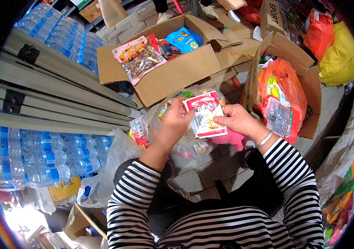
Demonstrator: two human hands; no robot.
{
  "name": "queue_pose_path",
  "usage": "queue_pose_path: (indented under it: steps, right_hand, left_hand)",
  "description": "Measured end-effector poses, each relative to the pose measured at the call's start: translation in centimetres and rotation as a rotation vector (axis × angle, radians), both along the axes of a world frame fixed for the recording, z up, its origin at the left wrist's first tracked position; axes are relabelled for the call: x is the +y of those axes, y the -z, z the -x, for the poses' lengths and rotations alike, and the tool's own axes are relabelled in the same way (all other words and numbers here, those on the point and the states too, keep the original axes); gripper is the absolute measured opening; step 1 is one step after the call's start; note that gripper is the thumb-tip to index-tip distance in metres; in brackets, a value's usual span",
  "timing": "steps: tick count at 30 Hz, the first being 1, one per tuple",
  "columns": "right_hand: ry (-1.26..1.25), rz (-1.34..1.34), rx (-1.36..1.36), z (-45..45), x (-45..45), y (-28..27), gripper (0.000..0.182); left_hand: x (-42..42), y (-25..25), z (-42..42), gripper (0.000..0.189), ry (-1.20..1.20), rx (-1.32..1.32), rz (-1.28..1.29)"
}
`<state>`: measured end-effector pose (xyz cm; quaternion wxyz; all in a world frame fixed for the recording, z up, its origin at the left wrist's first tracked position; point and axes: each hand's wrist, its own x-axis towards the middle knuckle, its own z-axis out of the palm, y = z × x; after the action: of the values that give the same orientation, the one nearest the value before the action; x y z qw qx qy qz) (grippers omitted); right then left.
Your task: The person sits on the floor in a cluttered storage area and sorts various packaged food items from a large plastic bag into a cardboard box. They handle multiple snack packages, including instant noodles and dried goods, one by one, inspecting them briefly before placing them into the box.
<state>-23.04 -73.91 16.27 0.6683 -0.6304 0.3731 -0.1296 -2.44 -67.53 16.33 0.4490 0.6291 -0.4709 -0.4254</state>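
Between my two hands is a flat red and white snack packet [204, 113] with crimped edges and printing. My left hand [174, 119] pinches its left side, fingers slightly blurred. With thumb and fingers, my right hand [237, 118] grips the right side; a bracelet circles that wrist. Below the packet lies a clear plastic bag [158, 116] of colourful wrapped items, partly hidden by my hands. A pink cloth-like thing [231, 140] shows under my right hand. Left of the bag is another red and white packet [138, 130].
Ahead stands an open cardboard box [180, 71] holding snack bags. To the right, another carton [312, 93] contains an orange-red plastic bag [284, 81]. Packs of water bottles [49, 158] are stacked at the left beside metal panels [61, 84]. A person's shoes [209, 11] show beyond the front box.
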Motion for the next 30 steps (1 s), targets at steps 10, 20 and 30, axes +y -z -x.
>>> queue_pose_path:
  steps: [10,20,30]
  right_hand:
    - [0.109,0.202,0.039,-1.3,0.3,-0.2,0.022]
    - [-0.022,0.105,-0.055,-2.3,1.2,0.0,0.01]
    - [-0.196,0.127,0.169,3.1,-0.9,0.3,0.022]
  left_hand:
    - [0.3,0.1,1.6,0.068,-0.11,0.136,-0.073]
    - [-0.4,-2.6,2.4,0.031,0.082,0.627,-0.499]
    - [-0.4,4.4,-2.2,0.029,0.328,-0.657,-0.134]
